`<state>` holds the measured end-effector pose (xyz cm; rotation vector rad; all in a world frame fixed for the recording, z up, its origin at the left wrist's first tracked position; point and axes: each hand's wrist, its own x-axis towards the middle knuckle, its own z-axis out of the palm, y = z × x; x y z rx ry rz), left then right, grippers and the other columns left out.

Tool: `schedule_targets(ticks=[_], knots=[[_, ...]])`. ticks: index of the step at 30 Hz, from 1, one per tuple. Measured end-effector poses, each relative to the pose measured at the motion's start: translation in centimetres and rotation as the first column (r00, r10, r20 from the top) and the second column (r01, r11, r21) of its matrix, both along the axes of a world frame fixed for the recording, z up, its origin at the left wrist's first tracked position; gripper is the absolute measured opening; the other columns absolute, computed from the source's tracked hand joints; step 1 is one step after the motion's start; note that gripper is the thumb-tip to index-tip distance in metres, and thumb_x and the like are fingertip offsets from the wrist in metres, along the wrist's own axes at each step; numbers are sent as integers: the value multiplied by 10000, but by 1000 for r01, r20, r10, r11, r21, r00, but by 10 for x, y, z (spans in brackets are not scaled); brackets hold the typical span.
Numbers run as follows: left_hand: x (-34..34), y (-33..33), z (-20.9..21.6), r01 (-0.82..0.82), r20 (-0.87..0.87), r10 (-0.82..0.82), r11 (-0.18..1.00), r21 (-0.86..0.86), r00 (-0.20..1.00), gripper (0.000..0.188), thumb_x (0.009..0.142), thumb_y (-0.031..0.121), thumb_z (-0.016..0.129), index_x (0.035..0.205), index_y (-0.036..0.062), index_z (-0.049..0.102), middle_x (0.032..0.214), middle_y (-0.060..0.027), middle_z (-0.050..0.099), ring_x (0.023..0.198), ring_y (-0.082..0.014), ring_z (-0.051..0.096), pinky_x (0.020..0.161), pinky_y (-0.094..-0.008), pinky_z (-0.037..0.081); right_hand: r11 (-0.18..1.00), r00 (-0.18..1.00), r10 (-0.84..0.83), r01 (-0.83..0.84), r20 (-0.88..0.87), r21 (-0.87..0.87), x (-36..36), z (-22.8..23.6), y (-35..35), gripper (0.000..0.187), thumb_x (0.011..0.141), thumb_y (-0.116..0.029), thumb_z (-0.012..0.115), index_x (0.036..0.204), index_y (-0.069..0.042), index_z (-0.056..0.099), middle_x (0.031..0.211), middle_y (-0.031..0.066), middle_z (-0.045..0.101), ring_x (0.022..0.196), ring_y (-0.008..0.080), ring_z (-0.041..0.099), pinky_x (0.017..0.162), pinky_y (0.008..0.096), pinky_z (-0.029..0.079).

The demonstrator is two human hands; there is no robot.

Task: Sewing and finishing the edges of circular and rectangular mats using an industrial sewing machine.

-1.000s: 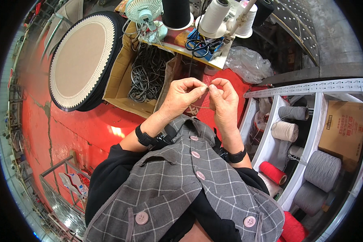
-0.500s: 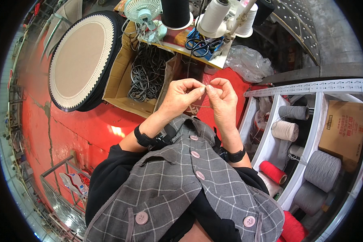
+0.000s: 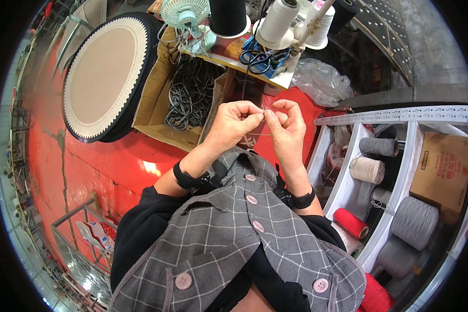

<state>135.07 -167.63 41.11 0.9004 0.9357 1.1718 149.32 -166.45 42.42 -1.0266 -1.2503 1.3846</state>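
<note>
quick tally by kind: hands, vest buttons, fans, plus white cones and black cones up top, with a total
hands: 2
vest buttons: 5
fan: 1
white cones: 2
black cones: 2
total: 12

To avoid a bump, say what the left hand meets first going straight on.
Probably the right hand, its thumb tip just ahead of the left hand; the depth between them is unclear.
</note>
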Motion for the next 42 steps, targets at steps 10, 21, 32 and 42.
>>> schedule_targets(ticks=[10,21,32,42], knots=[[3,0,5,3,32,-1,998,-65,999,105,828,106,602,785,14,629,660,26,572,563,-11,435,509,-160,329,951,964,243,-259,-105,-172,27,-1,11,241,900,-215,515,734,-43,550,638,-30,514,515,20,399,460,172,326],[9,-2,0,87,28,-85,991,-106,996,100,828,82,586,794,-4,624,739,0,608,691,-42,539,638,-184,424,971,797,-52,-102,-602,-218,12,-4,14,227,925,-212,459,762,-57,490,640,42,497,448,62,372,404,177,312],[15,-3,-1,68,70,-59,989,-132,996,105,848,104,571,882,12,609,672,10,578,557,-14,475,488,-153,360,994,905,-34,-14,-424,-108,16,-10,19,166,907,-169,503,818,-38,550,673,28,528,519,60,427,479,174,350],[10,2,-1,19,277,-7,999,-44,961,315,869,135,559,1134,-21,490,840,-126,646,582,-70,535,517,-152,411,990,990,-138,138,-9,14,19,-5,6,96,846,-77,592,849,17,612,738,-11,601,652,21,515,563,163,409]])
